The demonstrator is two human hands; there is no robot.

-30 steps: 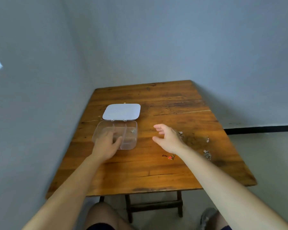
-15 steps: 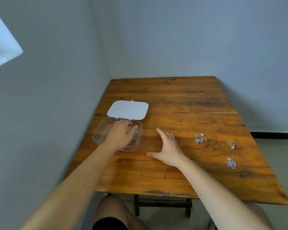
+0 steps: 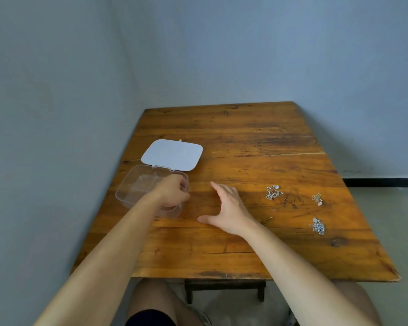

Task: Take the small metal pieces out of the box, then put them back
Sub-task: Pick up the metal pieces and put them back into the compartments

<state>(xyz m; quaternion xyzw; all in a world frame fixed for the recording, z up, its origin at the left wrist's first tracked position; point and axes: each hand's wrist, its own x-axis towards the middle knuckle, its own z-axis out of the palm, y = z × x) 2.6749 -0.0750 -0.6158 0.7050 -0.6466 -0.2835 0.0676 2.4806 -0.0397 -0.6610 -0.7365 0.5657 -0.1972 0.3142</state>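
A clear plastic box (image 3: 132, 194) with dividers stands open at the table's left side, its white lid (image 3: 172, 155) folded back flat behind it. My left hand (image 3: 172, 192) reaches into the box's right compartment with its fingers curled. Whatever lies under those fingers is hidden. My right hand (image 3: 229, 210) rests open on the wood just right of the box, thumb spread, holding nothing. Small piles of silver metal pieces lie to its right (image 3: 273, 192), further right (image 3: 318, 199) and nearer me (image 3: 318, 226). A tiny gold piece (image 3: 266, 218) sits beside my right wrist.
The wooden table (image 3: 222, 250) stands in a corner, with a grey wall close along its left edge and another behind it. My knees show below the front edge. Floor lies beyond the table's right edge.
My left hand has moved from the box's near edge into its right compartment and curled its fingers. My right hand has settled lower onto the table. The camera has swung, bringing the metal piles into clearer view.
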